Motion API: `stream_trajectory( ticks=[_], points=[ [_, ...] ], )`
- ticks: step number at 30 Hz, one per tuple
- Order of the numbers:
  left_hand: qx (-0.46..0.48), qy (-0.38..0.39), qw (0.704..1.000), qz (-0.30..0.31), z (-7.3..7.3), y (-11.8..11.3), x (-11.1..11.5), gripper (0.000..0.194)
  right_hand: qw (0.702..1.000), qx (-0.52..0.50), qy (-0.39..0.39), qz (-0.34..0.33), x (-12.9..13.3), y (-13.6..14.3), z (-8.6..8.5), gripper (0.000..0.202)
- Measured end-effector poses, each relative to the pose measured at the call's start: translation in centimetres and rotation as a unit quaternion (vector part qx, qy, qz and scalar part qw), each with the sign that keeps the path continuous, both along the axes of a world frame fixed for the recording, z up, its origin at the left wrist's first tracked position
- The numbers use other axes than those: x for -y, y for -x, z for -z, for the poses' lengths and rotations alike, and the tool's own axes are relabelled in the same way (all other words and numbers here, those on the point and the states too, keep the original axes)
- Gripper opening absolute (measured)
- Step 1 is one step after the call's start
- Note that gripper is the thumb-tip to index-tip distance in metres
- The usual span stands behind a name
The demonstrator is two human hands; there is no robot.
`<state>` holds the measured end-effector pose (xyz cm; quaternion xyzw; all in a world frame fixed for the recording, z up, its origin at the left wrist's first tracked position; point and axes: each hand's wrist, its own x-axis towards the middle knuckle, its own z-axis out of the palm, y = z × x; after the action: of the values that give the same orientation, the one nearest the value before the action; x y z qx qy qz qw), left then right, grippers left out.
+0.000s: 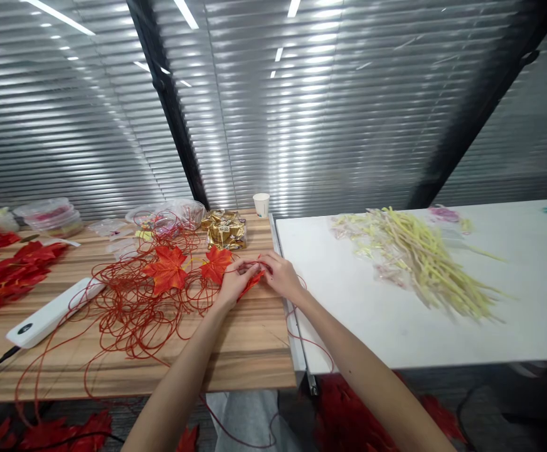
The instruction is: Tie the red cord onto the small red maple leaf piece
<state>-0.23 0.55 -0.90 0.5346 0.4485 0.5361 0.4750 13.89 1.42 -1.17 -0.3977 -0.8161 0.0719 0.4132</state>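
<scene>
My left hand [236, 280] and my right hand [280, 275] meet above the right part of the wooden table, fingers closed in a pinch. Between them is a red artificial maple leaf [251, 284], partly covered by the fingers. Red cord runs by my right hand, but the exact point where cord and leaf meet is hidden. To the left of my hands, two orange-red maple leaves, a nearer one [216, 264] and a larger one [165, 270], lie on a loose tangle of red cord [127, 314].
A white power strip [54, 314] lies left of the tangle, near piled red leaves [17, 270]. Behind are plastic tubs [50, 216], a gold packet [225, 231] and a paper cup [261, 205]. Yellow stems [436, 257] lie on the white table [349, 326]. Red leaves cover floor areas.
</scene>
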Motion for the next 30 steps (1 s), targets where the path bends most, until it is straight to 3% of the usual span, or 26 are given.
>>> stream_trajectory(
  ticks=[30],
  points=[
    [-0.013, 0.013, 1.000, -0.001, -0.32, -0.17, 0.21, 0.024, 1.000, 0.013, 0.002, -0.005, 0.29, 0.13, -0.17, 0.023]
  ],
)
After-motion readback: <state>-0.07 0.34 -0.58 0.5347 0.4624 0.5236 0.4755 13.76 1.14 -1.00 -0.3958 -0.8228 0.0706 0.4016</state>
